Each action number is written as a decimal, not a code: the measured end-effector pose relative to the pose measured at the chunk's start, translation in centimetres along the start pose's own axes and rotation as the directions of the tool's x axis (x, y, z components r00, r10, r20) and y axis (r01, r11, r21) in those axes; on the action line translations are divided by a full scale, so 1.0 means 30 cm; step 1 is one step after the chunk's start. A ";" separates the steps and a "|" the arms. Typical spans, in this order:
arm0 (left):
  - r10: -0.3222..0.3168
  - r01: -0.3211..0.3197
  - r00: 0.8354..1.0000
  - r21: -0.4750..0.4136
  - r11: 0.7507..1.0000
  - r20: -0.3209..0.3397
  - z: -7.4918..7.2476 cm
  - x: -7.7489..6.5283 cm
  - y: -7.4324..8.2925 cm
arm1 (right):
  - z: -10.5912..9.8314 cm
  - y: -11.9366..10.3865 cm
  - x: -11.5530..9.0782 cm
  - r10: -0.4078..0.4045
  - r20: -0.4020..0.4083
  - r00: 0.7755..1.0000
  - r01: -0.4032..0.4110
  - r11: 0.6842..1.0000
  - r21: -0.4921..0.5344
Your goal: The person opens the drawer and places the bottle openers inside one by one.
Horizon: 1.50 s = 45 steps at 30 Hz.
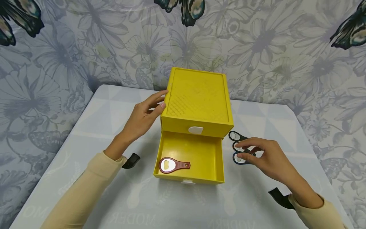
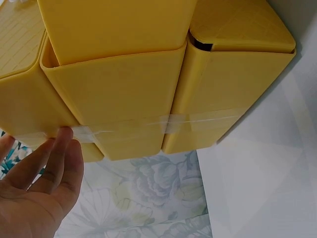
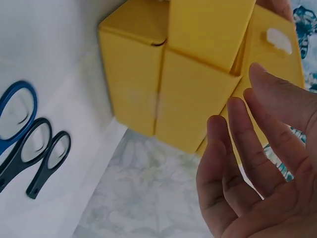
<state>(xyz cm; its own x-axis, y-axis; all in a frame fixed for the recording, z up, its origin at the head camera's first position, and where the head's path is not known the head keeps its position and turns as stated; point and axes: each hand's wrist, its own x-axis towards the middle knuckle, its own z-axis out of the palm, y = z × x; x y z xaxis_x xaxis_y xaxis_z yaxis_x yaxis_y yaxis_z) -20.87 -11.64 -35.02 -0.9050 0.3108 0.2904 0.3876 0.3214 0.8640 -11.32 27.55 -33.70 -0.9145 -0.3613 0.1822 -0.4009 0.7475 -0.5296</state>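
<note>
A yellow three-tier drawer box (image 1: pixel 198 95) stands on the table with its middle drawer (image 1: pixel 204 160) pulled out. Inside that drawer, at the front left, lies a red-framed magnifying glass (image 1: pixel 171 165). My left hand (image 1: pixel 140 119) touches the box's left side near the top, fingers extended. To the right of the box, my right hand (image 1: pixel 270 159) is over a row of magnifying glasses, its fingers loosely bent around nothing. The row has a small black one (image 3: pixel 58 151), a larger black one (image 3: pixel 37 144) and a blue one (image 3: pixel 17 114); the hand partly hides their handles in the head view.
The pale patterned table (image 1: pixel 183 206) ends just behind the box, against a floral wall covering (image 1: pixel 257 47). Black straps (image 1: pixel 131 161) hang from both wrists. The open drawer juts toward the front, with a white handle (image 1: pixel 188 182).
</note>
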 end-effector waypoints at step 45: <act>-0.031 0.031 1.000 0.004 1.000 0.001 -0.003 0.013 -0.006 | 0.073 0.522 0.159 0.213 0.177 0.961 -0.211 0.977 -0.029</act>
<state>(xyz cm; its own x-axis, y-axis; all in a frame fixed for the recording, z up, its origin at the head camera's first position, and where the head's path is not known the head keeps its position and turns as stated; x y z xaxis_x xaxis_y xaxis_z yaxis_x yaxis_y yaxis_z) -21.32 -11.66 -35.03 -0.9165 0.3019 0.2626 0.3597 0.3341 0.8712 -21.83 36.31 -42.92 -0.9542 -0.2868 -0.0844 -0.2002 0.8226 -0.5322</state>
